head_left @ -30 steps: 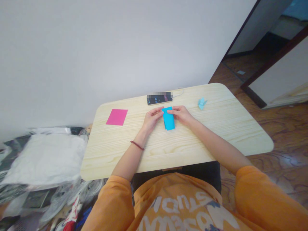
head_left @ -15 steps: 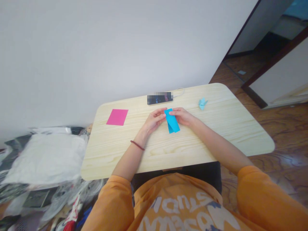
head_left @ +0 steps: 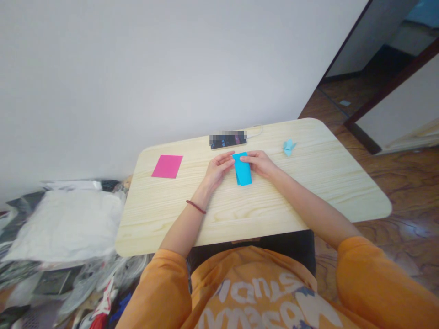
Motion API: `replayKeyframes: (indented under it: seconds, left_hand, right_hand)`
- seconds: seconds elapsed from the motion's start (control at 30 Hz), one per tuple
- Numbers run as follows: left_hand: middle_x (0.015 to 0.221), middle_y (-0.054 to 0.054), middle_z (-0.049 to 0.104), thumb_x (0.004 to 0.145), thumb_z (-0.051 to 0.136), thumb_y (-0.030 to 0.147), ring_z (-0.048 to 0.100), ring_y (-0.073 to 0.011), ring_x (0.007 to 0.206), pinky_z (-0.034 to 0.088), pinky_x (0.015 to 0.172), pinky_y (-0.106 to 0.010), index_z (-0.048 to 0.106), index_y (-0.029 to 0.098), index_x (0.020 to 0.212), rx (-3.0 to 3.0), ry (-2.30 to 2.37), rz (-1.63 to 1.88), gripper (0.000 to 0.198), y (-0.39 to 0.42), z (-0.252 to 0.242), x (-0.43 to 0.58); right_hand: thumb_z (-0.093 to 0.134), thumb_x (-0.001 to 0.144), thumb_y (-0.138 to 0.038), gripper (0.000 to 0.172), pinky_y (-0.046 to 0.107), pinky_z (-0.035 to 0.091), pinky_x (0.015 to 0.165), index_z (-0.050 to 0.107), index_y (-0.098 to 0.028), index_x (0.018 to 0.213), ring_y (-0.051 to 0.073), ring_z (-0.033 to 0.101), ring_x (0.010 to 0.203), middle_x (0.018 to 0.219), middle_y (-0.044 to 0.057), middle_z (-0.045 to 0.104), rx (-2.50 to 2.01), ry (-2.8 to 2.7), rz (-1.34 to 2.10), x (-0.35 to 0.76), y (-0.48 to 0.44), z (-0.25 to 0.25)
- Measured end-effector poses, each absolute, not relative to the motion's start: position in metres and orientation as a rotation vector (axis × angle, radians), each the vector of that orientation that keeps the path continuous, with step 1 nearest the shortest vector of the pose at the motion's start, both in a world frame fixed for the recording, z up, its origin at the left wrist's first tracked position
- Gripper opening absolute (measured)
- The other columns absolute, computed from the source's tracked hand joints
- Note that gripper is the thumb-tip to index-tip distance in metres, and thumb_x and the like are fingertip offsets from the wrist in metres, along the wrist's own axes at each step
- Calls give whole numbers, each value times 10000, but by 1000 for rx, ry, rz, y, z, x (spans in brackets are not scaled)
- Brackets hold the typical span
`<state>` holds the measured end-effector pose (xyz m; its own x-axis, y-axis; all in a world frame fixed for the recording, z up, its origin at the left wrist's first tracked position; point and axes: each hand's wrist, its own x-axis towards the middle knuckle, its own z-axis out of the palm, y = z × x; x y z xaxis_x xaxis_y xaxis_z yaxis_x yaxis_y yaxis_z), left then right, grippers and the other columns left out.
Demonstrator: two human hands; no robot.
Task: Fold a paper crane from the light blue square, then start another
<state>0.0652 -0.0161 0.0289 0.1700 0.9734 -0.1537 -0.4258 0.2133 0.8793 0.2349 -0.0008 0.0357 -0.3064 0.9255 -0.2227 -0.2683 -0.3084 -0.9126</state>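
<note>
A sheet of blue paper [head_left: 243, 171], folded into a narrow rectangle, is held above the middle of the table [head_left: 267, 208]. My left hand [head_left: 218, 170] pinches its upper left edge between thumb and fingers. On the other side, my right hand [head_left: 259, 163] grips the upper right part, its thumb lying on the front face and its other fingers hidden behind. The lower end hangs free, and a second layer shows slightly at the lower left edge.
A square of pink paper [head_left: 167, 166] lies at the left. Behind my hands is a phone [head_left: 229, 140] with a white cable [head_left: 255, 132]. A folded light-blue paper piece [head_left: 288, 147] sits at the right. White plastic-wrapped bundles [head_left: 68, 224] lie left of the table.
The two layers of the blue paper, spread apart at the lower end before, now lie nearly together. The paper has turned more upright and both hands have shifted slightly.
</note>
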Motion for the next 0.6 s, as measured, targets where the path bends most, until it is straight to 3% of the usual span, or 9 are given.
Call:
replayKeyframes:
  seconds: [0.13, 0.37, 0.6]
  left_hand:
    - [790, -41, 717, 519, 841, 298, 662, -148, 740, 512, 792, -308, 710, 166, 904, 869, 995, 1276, 428, -15, 23, 66]
    - [834, -57, 724, 521, 835, 319, 663, -169, 785, 505, 815, -325, 720, 163, 867, 885, 1023, 1286, 397, -14, 20, 66]
    - [801, -8, 702, 526, 831, 259, 649, -124, 762, 489, 833, -291, 717, 200, 918, 823, 895, 1192, 412, -15, 29, 66]
  right_hand:
    - [832, 481, -338, 296, 293, 456, 659, 713, -155, 682, 147, 597, 635, 698, 31, 699, -1092, -1027, 1663, 231, -1, 35]
    - [835, 471, -378, 304, 283, 444, 608, 698, -164, 636, 137, 572, 592, 647, 21, 675, -1147, -1056, 1594, 230, 1, 33]
    - [838, 460, -356, 298, 271, 461, 631, 698, -162, 637, 130, 581, 615, 665, 21, 687, -1086, -1034, 1673, 233, -1, 38]
